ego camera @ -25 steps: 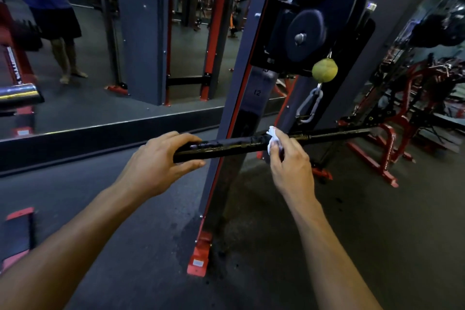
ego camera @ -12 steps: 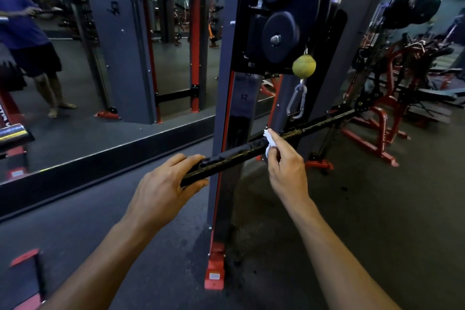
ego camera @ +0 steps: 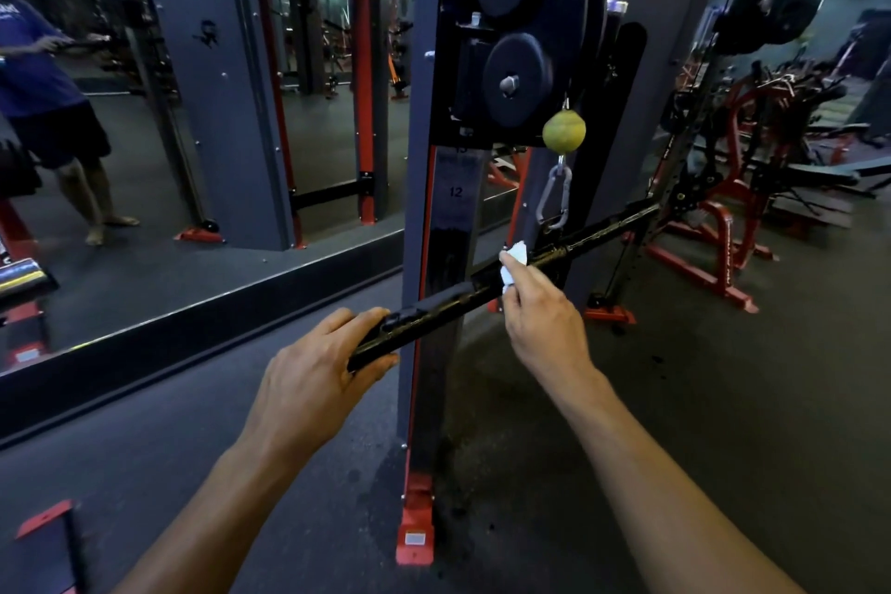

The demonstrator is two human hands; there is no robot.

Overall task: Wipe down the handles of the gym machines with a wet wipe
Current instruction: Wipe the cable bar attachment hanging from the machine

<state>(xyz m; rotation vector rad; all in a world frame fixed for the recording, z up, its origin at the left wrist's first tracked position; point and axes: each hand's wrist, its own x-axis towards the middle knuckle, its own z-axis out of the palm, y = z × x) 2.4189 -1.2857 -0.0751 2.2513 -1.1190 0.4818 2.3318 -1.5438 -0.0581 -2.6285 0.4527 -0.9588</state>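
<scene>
A long black cable bar hangs from a silver carabiner under a yellow-green ball on the cable machine. The bar slants up from lower left to upper right. My left hand grips its near left end. My right hand pinches a small white wet wipe against the bar near its middle, just left of the carabiner.
The machine's grey and red upright with black pulleys stands right behind the bar. A wall mirror to the left reflects a person in a blue shirt. Red benches and racks crowd the right. Dark rubber floor lies below.
The bar has tilted more, its right end rising and its left end dropping. My right hand with the wipe stays near the bar's middle, and my left hand keeps its grip.
</scene>
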